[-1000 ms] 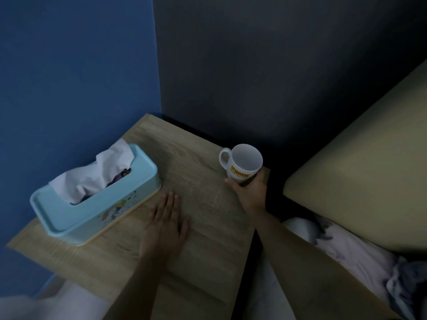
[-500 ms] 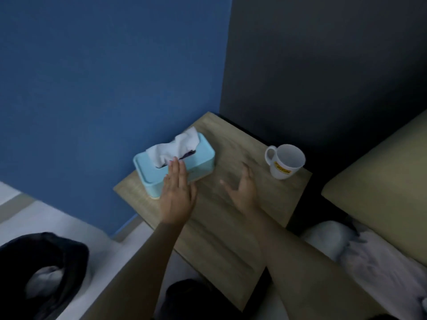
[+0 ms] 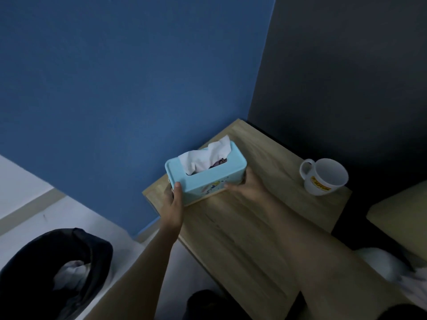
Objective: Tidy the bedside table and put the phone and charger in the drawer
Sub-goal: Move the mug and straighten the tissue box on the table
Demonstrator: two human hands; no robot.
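1. A pale-blue rectangular plastic tissue box [image 3: 205, 174], with a white tissue [image 3: 205, 155] standing out of its top slot, is seen at the far left corner of the light-wood bedside counter [image 3: 242, 227], close against the blue wall [image 3: 115, 88].
2. The box is grasped at both ends. The left hand [image 3: 174, 202] is wrapped round the near-left end, thumb laid over the lid edge. The right hand [image 3: 248, 187] is pressed against the right end, thumb along the lower front face.
3. Whether the box is lifted clear of the counter or only being slid cannot be told; its near lower edge appears to be in contact with the wood.
4. A white ceramic mug with a yellow label [image 3: 323, 176] is standing upright at the far right corner, well apart from the box and untouched.
5. No phone, charger or drawer is visible. Whether these have already been stowed cannot be determined.
6. Step judged to be in hand: the tidying part of the task, with the tissue box being squared up or repositioned.
7. Next move, as judged: the box is to be set parallel to the wall and released evenly from both hands, so that it is not skewed on letting go. Care is called for at the left edge, to which the box lies close. A little clearance is to be kept from the wall so that the tissue is not crushed.
8. A dark bag-like object [image 3: 55, 266] is noted on the floor at lower left; it is not involved.
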